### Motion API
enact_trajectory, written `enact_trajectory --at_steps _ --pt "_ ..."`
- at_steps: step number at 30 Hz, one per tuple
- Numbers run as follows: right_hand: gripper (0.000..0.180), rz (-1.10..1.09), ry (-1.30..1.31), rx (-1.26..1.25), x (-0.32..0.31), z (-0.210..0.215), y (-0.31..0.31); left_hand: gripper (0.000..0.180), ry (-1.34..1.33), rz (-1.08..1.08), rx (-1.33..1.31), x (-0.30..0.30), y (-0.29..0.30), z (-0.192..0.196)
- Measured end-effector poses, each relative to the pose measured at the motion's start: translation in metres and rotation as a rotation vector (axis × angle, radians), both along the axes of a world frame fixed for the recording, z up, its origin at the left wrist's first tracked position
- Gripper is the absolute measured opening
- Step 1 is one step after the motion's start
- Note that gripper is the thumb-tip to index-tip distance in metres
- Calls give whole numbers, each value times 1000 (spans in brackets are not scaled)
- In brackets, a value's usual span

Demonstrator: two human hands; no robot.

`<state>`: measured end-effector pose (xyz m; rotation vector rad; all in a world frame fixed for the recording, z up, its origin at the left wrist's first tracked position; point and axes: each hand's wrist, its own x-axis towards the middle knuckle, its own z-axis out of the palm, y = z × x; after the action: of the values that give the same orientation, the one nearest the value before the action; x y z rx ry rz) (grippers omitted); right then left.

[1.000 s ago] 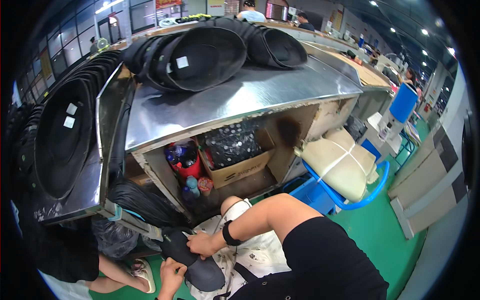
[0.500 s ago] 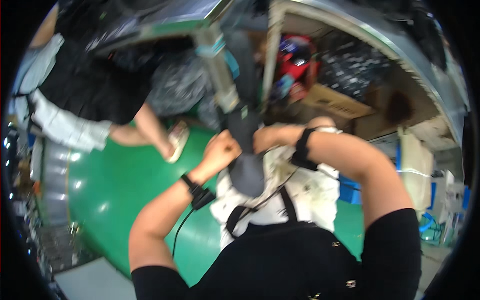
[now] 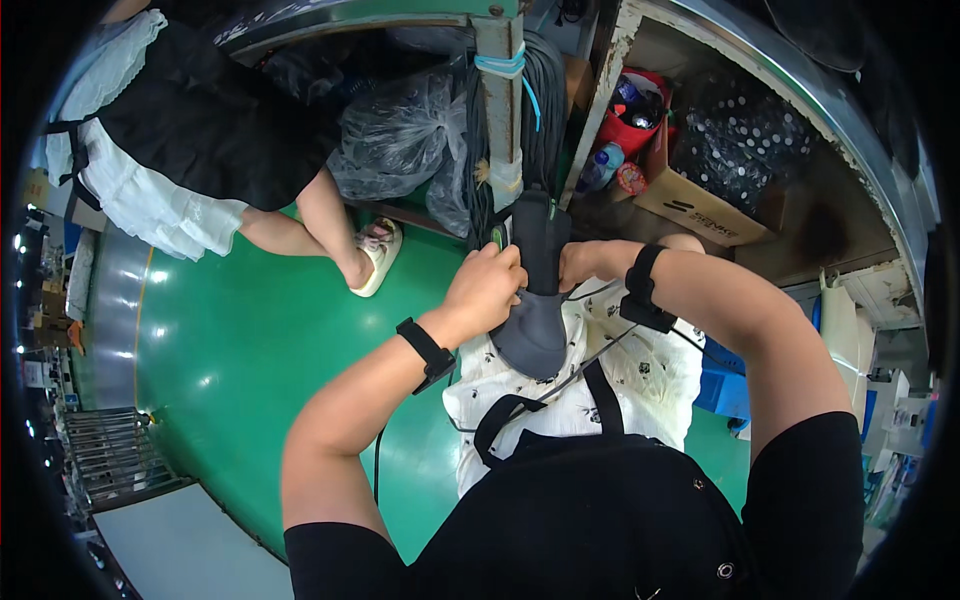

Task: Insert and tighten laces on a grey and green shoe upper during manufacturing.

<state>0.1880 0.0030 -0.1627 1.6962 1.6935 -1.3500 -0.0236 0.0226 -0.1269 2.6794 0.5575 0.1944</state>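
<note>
Fingers of the left hand in the head view are curled and closed on the left edge of a dark boot-like piece, beside a small green mark. The right hand meets its right edge; those fingertips are tucked out of sight, so I cannot tell whether they pinch or only press.

The piece lies between both hands, its rounded end over the white patterned cloth on the lap, its narrower end reaching toward the metal post. Whether it touches the post is unclear.

Judging by its matte, smoothly curved surface, it is probably light, bendy and rubbery: unlikely to break or slip, but apt to fold or twist if held from one side only. Opposite edges near the narrow middle look like the best hold, with the lap supporting the rounded end.
</note>
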Motion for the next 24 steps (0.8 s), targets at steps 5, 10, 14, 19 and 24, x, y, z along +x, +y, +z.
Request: enact_trajectory --at_steps 5,10,14,19,24 --pt "22 -389 30 154 -5 1 -20 15 8 10 139 -2 -3 5" --pt "13 -910 404 448 1 -6 -42 11 62 60 130 1 -1 3" --pt "12 -1209 910 556 5 7 -58 6 -37 214 -151 -1 2 -8" --pt "10 -831 803 571 -32 39 -86 5 -125 387 -271 -3 3 -14" --pt "13 -816 888 646 -47 3 -86 12 229 243 1 -1 4 6"
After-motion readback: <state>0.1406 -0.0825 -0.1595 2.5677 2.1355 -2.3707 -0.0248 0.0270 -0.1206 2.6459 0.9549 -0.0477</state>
